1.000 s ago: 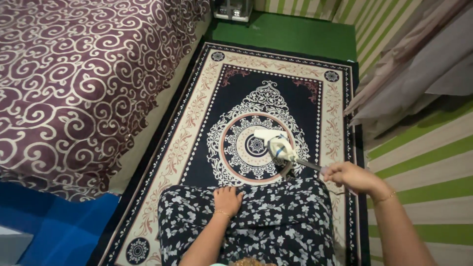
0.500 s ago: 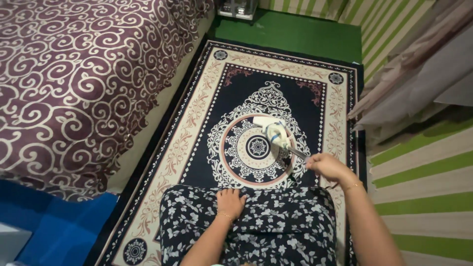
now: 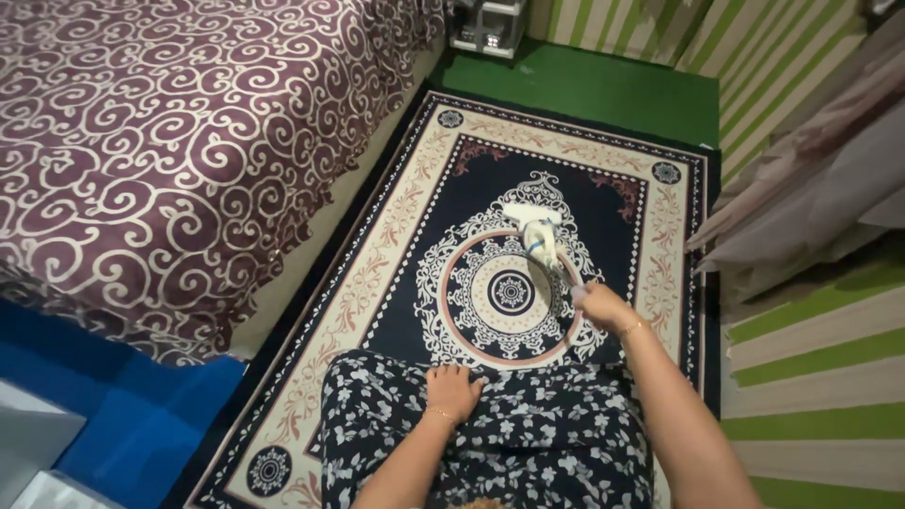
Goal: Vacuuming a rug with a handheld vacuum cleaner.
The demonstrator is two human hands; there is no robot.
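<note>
- Nearest, the left hand point(image 3: 452, 388) rests flat, fingers spread, on the floral-skirted lap point(image 3: 528, 434).
- Beyond it, the right hand point(image 3: 598, 303) grips the handle of a white handheld vacuum point(image 3: 539, 234), its head on the patterned rug's point(image 3: 377, 283) central medallion.
- Slow, overlapping strokes seem best.
- Bed point(image 3: 170, 141) crowds the rug's left edge, curtain point(image 3: 801, 188) its right; far end lies open.

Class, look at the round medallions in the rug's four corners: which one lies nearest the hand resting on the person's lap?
The near-left corner medallion, low in the picture beside the blue floor. It lies closest to the left hand; the two far ones sit by the green floor, and the fourth is hidden.
</note>
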